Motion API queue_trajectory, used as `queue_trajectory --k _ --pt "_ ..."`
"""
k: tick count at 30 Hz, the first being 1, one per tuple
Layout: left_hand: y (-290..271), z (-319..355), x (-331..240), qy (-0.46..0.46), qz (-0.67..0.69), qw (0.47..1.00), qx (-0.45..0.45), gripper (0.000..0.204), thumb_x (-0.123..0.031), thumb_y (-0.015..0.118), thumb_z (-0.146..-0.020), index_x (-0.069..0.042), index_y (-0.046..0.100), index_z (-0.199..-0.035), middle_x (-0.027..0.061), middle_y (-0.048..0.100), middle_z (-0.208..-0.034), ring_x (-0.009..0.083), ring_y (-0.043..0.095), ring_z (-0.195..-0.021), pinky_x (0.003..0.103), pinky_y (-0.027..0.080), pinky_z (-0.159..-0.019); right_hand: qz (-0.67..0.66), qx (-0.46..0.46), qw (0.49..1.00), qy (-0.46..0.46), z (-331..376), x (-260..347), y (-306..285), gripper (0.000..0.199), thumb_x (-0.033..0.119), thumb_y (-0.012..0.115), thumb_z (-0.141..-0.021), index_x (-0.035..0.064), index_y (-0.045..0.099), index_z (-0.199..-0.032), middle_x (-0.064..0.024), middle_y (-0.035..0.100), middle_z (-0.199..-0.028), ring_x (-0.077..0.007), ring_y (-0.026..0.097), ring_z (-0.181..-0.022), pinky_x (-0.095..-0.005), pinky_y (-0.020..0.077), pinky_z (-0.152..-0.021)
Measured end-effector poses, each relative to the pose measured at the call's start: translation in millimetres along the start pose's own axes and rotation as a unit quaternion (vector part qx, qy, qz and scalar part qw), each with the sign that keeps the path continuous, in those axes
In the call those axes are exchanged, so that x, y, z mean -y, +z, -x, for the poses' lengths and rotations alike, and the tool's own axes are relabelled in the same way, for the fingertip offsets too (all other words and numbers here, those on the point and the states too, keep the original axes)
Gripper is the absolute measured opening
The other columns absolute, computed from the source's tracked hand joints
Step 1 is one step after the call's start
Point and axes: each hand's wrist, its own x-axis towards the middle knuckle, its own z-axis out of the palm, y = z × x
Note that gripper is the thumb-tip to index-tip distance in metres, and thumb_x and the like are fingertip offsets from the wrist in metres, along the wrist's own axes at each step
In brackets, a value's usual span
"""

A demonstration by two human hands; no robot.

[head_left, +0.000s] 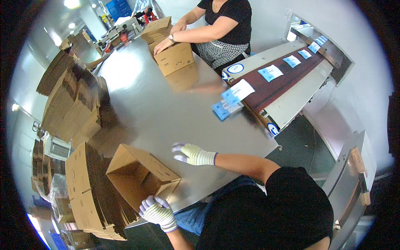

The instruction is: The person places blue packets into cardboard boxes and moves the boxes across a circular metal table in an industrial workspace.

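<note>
Gripping the near flap of an open box (139, 175), the gloved left hand (157, 212) steadies it at the table's (166, 112) near edge. Right hand (193, 154) hovers flat and empty over the steel, fingers spread. Flattened cartons (71, 100) pile along the left. Across the table, another person presses a sealed box (175, 58). Blue packets (227, 109) leave a conveyor (275, 83) on the right.

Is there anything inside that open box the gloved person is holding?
The open box looks empty: only bare brown walls show. Its deepest corner is in shadow, so I cannot see there. The left hand grips its near edge.
</note>
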Motion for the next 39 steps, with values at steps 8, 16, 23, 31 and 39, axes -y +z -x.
queue_trajectory --k 8,16,23,31,39 --pt "-11 -10 -7 0.03 -0.012 0.999 0.022 0.013 -0.019 0.053 -0.079 -0.007 0.056 -0.081 0.0132 0.056 -0.077 0.0322 0.054 -0.073 0.044 0.041 -0.068 0.068 0.11 0.991 0.019 22 -15 -71 0.037 0.035 0.056 -0.09 0.0046 0.06 -0.11 -0.0177 0.057 -0.121 -0.0376 0.055 -0.108 -0.0449 0.0436 -0.094" --pt "-18 -12 -3 0.026 -0.013 1.0 0.006 0.015 -0.021 0.052 -0.081 -0.006 0.056 -0.079 0.0125 0.056 -0.074 0.0326 0.054 -0.07 0.044 0.042 -0.065 0.217 0.051 0.972 0.07 -27 -47 -166 0.037 0.037 0.056 -0.09 0.0033 0.063 -0.104 -0.0187 0.064 -0.105 -0.0365 0.059 -0.101 -0.0441 0.0456 -0.091" --pt "-11 -37 -11 0.073 0.008 0.995 -0.071 0.01 -0.019 0.056 -0.074 -0.009 0.054 -0.074 0.0088 0.051 -0.068 0.0285 0.051 -0.064 0.04 0.039 -0.061 0.298 0.033 0.948 0.103 -37 -51 -265 0.037 0.034 0.058 -0.088 0.0017 0.064 -0.104 -0.02 0.066 -0.1 -0.0368 0.062 -0.095 -0.0434 0.0471 -0.088" --pt "-13 -53 -25 0.106 0.028 0.991 -0.083 0.008 -0.018 0.056 -0.076 -0.011 0.056 -0.077 0.0081 0.053 -0.07 0.0285 0.053 -0.067 0.04 0.039 -0.065 0.422 0.176 0.861 0.224 -30 -62 -355 0.04 0.031 0.064 -0.084 0.0011 0.063 -0.11 -0.019 0.066 -0.106 -0.0341 0.062 -0.101 -0.0407 0.0482 -0.088" --pt "-11 -63 -22 0.145 0.051 0.979 -0.13 0.009 -0.021 0.056 -0.074 -0.012 0.053 -0.073 0.0076 0.048 -0.065 0.0266 0.048 -0.061 0.039 0.035 -0.06 0.433 0.328 0.807 0.233 -21 -62 -386 0.044 0.017 0.066 -0.075 0.0002 0.061 -0.114 -0.0181 0.064 -0.113 -0.0316 0.062 -0.101 -0.0376 0.0478 -0.088"
